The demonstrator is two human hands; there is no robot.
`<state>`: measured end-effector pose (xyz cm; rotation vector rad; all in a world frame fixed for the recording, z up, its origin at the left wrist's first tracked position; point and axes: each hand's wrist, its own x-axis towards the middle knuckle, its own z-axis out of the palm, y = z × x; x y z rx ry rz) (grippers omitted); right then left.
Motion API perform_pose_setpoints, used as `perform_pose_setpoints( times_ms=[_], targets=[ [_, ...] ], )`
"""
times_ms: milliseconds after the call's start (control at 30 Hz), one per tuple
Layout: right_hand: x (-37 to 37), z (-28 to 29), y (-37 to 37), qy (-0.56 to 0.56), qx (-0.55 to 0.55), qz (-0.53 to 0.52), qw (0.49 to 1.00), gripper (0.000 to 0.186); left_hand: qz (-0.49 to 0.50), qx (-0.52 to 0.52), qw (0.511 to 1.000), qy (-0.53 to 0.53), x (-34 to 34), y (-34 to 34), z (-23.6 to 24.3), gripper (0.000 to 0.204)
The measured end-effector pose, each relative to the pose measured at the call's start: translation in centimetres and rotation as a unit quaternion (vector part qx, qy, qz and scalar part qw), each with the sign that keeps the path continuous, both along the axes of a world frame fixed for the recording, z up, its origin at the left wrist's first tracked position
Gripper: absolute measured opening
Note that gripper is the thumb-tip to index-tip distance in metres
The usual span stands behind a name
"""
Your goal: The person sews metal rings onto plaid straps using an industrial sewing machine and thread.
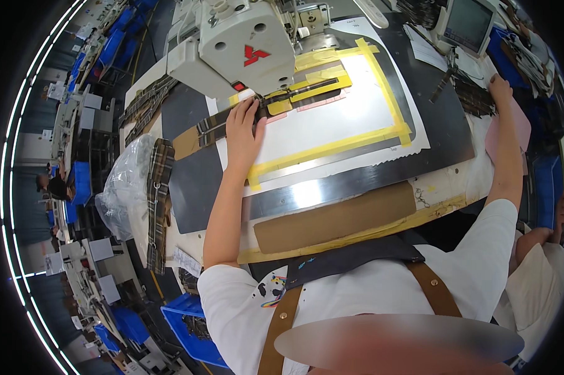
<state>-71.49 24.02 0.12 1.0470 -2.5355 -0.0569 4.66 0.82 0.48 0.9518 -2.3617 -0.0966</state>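
Big workroom first: rows of workstations w/ blue crates down the left, light strips [13,134] curving past. Then the pale table [476,181], where a dark plate [197,200] gives a broad, smooth bed, prob. so work slides w/o snagging. Sewing machine [244,50] looms over its far side, head right above the work. White sheet [332,125] lies on the plate, framed in yellow tape [329,151] — prob. to stop it creeping. Brown strip [335,215] runs along the near edge; plaid straps [158,206] hang over the left one, presumably within easy reach.

The plaid strap [213,127] being worked sits under the head's near side, its left part running past the sheet onto the plate. Left hand [243,125] lies over it, fingers extended, grip unclenched — pressing, I'd say, to keep it flat & lined up w/ the yellow-and-black holder [322,89]. Right hand [499,90] is well apart, by a plaid bundle [473,98] & pink sheet [510,134]; can't tell if its grip has anything.
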Motion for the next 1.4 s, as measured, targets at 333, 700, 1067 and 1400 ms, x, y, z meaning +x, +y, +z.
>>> perform_pose_setpoints(
  times_ms=[333,700,1067,1400],
  targets=[
    [11.0,8.2,5.3,-0.341,-0.544,0.169,0.748,0.023,0.054,-0.007,0.998,0.029,0.5,1.2,3.5,0.035],
    [50.9,10.5,-4.0,-0.536,-0.084,0.539,0.644,0.03,-0.22,0.58,0.754,0.216,-3.5,13.4,6.4,0.041],
    [59.3,2.2,-17.3,-0.144,-0.164,0.659,0.72,0.031,0.069,0.385,0.882,0.261,6.5,1.6,2.5,0.03],
    [60.9,0.5,-21.0,-0.013,-0.166,0.574,0.802,0.037,0.046,0.43,0.863,0.261,4.8,-4.4,2.5,0.027]
  ],
)
